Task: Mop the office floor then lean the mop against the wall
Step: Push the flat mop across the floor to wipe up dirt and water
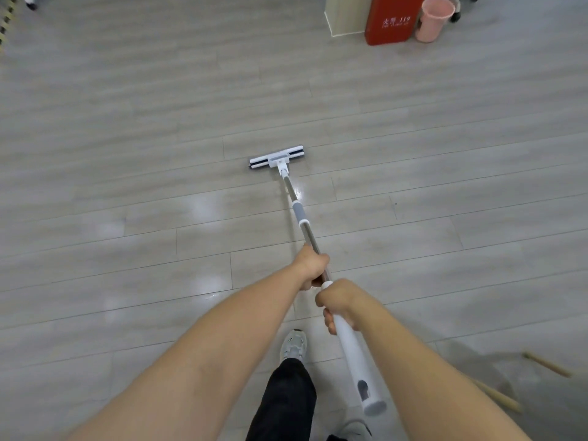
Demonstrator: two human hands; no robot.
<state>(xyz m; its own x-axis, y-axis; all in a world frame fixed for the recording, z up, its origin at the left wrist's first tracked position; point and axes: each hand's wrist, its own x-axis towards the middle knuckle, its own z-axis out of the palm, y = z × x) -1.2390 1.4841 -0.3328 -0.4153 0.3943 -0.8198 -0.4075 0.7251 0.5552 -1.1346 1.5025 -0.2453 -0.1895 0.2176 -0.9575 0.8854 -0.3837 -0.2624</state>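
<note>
A white flat mop [276,158] lies with its head flat on the pale wood-look floor [127,122] ahead of me. Its metal pole with a grey collar [298,211] runs back toward me. My left hand [313,265] grips the metal pole. Just behind it, my right hand [337,302] grips the white handle, whose grey end [374,405] sticks out near my right forearm. Wet shiny patches show on the floor to the left of the pole.
A red cabinet [393,19] and a pink bin [434,19] stand at the far right beside a cream pillar base [345,17]. Wooden legs [547,364] show at the lower right. My shoe [294,345] and dark trouser leg are below the hands.
</note>
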